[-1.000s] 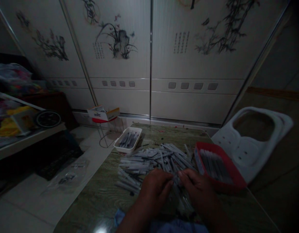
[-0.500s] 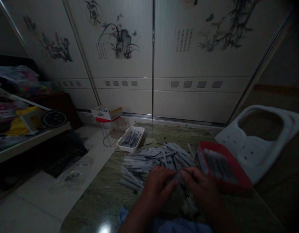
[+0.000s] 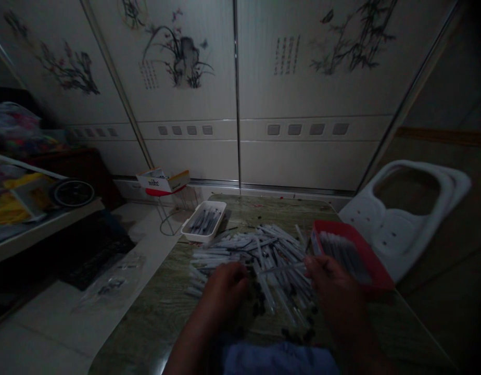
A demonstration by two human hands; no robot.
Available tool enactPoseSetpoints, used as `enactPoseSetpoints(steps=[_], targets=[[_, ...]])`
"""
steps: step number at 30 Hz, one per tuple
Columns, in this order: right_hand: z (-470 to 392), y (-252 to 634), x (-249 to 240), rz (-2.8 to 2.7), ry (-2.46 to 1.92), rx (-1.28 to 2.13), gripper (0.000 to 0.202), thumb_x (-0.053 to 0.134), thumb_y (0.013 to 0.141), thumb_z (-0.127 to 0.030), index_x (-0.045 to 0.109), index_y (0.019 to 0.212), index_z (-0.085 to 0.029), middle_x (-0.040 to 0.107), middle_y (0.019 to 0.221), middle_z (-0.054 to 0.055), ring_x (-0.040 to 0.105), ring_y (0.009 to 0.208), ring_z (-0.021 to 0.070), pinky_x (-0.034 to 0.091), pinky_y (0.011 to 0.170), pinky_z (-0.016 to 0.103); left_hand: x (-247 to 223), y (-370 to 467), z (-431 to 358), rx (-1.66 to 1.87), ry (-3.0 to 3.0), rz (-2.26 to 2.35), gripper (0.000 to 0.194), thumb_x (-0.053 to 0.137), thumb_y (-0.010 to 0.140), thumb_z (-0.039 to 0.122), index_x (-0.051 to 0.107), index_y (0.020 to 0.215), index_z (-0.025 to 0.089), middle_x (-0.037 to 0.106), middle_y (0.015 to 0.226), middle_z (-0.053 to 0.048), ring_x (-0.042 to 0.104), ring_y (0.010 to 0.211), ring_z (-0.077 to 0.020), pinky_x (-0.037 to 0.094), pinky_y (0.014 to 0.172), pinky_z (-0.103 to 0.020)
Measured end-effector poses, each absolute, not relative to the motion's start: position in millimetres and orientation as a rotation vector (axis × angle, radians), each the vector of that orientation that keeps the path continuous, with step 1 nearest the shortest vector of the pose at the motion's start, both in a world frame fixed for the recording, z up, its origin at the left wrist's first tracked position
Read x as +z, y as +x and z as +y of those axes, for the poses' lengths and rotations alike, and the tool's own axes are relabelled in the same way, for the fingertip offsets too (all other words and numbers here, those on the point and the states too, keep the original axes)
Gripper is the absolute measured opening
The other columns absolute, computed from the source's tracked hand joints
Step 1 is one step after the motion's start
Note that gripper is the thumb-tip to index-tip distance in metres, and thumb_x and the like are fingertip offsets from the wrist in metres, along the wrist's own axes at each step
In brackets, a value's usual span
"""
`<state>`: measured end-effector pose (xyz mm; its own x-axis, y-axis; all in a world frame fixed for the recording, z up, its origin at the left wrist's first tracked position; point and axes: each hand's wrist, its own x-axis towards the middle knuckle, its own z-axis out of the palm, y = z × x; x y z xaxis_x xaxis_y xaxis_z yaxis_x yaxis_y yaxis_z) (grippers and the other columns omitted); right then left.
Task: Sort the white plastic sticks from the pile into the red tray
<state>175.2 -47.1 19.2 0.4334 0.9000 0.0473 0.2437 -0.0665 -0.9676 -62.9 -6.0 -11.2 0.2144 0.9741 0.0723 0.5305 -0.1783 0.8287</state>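
My right hand (image 3: 333, 278) pinches a slim tube (image 3: 282, 268) over the pile (image 3: 214, 256); whether my curled left hand (image 3: 226, 286) grips anything, I can't tell

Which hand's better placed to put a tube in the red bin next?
Likely the right hand: it pinches a thin tube close beside the red bin. The left hand, curled, sits farther off.
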Motion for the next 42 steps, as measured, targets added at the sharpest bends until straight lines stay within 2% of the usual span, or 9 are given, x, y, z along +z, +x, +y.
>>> enactPoseSetpoints(steps=[4,8,15,20,23,29,32,38,42], targets=[[-48,177,19,-1.014,-1.568,0.766,0.039,0.058,0.087,-0.060,0.060,0.079,-0.021,0.054,0.067,-0.003,0.048,0.063,0.0161,0.037,0.057,0.027,-9,-60,-9,0.536,2.150,1.385,0.017,0.059,0.073,0.012,0.072,0.079,0.022,0.070,0.084,-0.003,0.060,0.087,-0.0223,0.040,0.077,-0.032],[-47,176,20,-1.004,-1.538,0.781,0.040,0.059,0.086,-0.060,0.060,0.080,-0.021,0.052,0.066,-0.003,0.045,0.060,0.0151,0.036,0.054,0.027,-6,-57,-9,0.427,2.260,1.391,0.018,0.062,0.071,0.012,0.072,0.081,0.023,0.070,0.089,-0.004,0.059,0.088,-0.0228,0.038,0.079,-0.033],[-47,176,20,-0.982,-1.547,0.739,0.040,0.059,0.086,-0.059,0.061,0.082,-0.020,0.055,0.067,-0.002,0.048,0.062,0.0156,0.038,0.055,0.026,-14,-63,-3,0.611,2.137,1.633,0.013,0.059,0.081,0.019,0.069,0.088,0.022,0.069,0.092,-0.005,0.059,0.091,-0.0225,0.038,0.077,-0.031],[-47,175,20,-0.926,-1.529,0.774,0.040,0.059,0.087,-0.060,0.060,0.081,-0.020,0.052,0.065,-0.004,0.046,0.062,0.0147,0.037,0.056,0.026,-20,-80,5,0.824,1.999,1.889,0.022,0.053,0.086,0.019,0.068,0.102,0.022,0.070,0.106,-0.008,0.059,0.101,-0.0242,0.039,0.086,-0.034],[-47,176,19,-0.923,-1.523,0.774,0.040,0.059,0.087,-0.061,0.060,0.082,-0.021,0.052,0.065,-0.004,0.045,0.062,0.0146,0.036,0.056,0.026,-19,-86,6,0.831,1.949,2.002,0.026,0.053,0.086,0.018,0.066,0.108,0.021,0.070,0.112,-0.009,0.059,0.104,-0.0250,0.038,0.088,-0.034],[-47,178,16,-0.917,-1.539,0.792,0.041,0.058,0.088,-0.061,0.061,0.086,-0.021,0.056,0.069,-0.003,0.049,0.065,0.0161,0.039,0.058,0.026,-16,-81,3,0.542,2.096,2.088,0.018,0.055,0.085,0.023,0.070,0.093,0.024,0.069,0.099,-0.008,0.057,0.097,-0.0278,0.034,0.080,-0.037],[-47,177,16,-0.898,-1.528,0.802,0.040,0.059,0.087,-0.061,0.061,0.085,-0.022,0.056,0.069,-0.003,0.049,0.065,0.0160,0.038,0.058,0.026,-15,-77,2,0.440,2.140,2.119,0.018,0.055,0.085,0.027,0.071,0.093,0.026,0.067,0.100,-0.009,0.055,0.097,-0.0302,0.031,0.076,-0.038],[-47,175,17,-0.913,-1.533,0.795,0.039,0.059,0.087,-0.060,0.061,0.082,-0.022,0.054,0.067,-0.004,0.047,0.064,0.0154,0.037,0.057,0.025,-13,-74,-1,0.398,2.172,2.067,0.020,0.054,0.087,0.031,0.072,0.094,0.025,0.066,0.101,-0.010,0.054,0.097,-0.0299,0.030,0.075,-0.038],[-47,175,15,-0.914,-1.513,0.807,0.039,0.058,0.087,-0.060,0.060,0.082,-0.021,0.055,0.069,-0.003,0.047,0.064,0.0153,0.038,0.057,0.025,-14,-70,-2,0.456,2.194,2.009,0.016,0.056,0.087,0.031,0.071,0.088,0.024,0.066,0.098,-0.010,0.056,0.096,-0.0288,0.033,0.079,-0.038]])
